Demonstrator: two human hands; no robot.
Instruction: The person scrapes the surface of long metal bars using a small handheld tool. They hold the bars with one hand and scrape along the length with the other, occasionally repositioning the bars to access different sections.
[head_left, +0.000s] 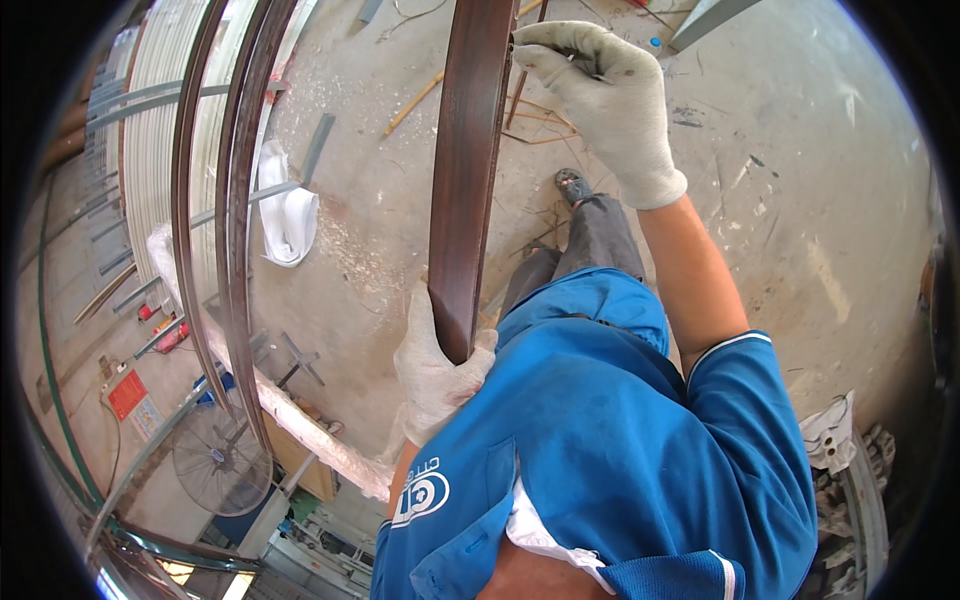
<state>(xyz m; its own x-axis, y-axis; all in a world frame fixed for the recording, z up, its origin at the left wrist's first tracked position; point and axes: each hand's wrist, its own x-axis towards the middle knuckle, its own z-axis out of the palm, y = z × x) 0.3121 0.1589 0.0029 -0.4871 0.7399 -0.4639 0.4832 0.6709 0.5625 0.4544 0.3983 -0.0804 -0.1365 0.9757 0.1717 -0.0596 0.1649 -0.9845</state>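
A long dark brown wood-grain profile (468,180) runs from near my chest to beyond the top edge of the view. My left hand (436,372), in a pale work glove, is closed around its near end, with the thumb along its side. Farther out, my right hand (605,95), in a matching glove with dark smudges, is pinched beside the profile's right edge. Its bent fingertips are at or very close to that edge. Something dark and small shows between them, too small to name.
More long brown profiles (238,190) lie on a metal rack to the left, beside stacked white profiles (158,130). A white bundle (288,208) rests near the rack. A standing fan (222,455) is at lower left. Yellowish strips (412,104) and scraps litter the concrete floor.
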